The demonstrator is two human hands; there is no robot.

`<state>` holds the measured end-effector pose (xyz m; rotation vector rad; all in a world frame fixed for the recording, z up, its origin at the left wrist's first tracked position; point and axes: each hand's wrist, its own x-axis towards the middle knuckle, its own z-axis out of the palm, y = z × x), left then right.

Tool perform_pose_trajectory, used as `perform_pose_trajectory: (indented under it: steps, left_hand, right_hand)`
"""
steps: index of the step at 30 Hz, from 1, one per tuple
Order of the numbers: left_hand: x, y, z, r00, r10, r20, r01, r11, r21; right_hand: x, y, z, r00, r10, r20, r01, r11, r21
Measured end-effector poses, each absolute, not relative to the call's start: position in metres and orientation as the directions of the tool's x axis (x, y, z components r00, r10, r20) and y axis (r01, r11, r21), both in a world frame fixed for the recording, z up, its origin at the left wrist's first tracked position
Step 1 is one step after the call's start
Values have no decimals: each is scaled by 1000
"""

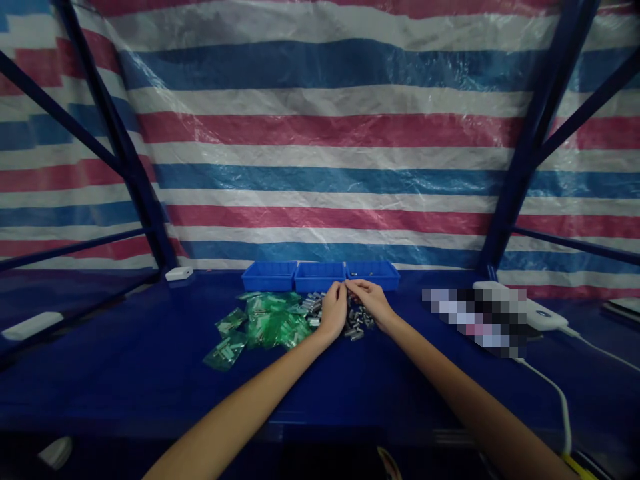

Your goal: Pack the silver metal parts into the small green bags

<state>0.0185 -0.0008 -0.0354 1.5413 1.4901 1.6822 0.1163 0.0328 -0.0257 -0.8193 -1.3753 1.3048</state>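
Observation:
My left hand (334, 308) is closed, its fingers curled together above a heap of small shiny metal cylinders (356, 323). Close beside it, my right hand (371, 297) has thumb and fingers pinched, their tips meeting those of the left. Whatever sits between the fingertips is too small and hidden to name. Part of the metal heap lies under and behind both hands. To the left of them is a pile of green-tinted clear plastic bags (270, 320) with small pieces inside. A smaller bag (226, 350) lies at the pile's front left.
Three blue bins stand in a row behind the hands: a left bin (270, 276), a middle bin (320, 276) and a right bin (385, 276) with a few small pieces. A white device (545, 315) with cables lies right. Blue posts (520, 153) flank the table (150, 360).

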Motion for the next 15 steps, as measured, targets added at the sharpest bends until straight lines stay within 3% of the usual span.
perform_pose_trajectory:
  steps: [15]
  left_hand:
    - [21,-4,-33,-320,865,386,330,-280,901]
  right_hand:
    - [124,48,-33,-105,963,248,-116,236,-965]
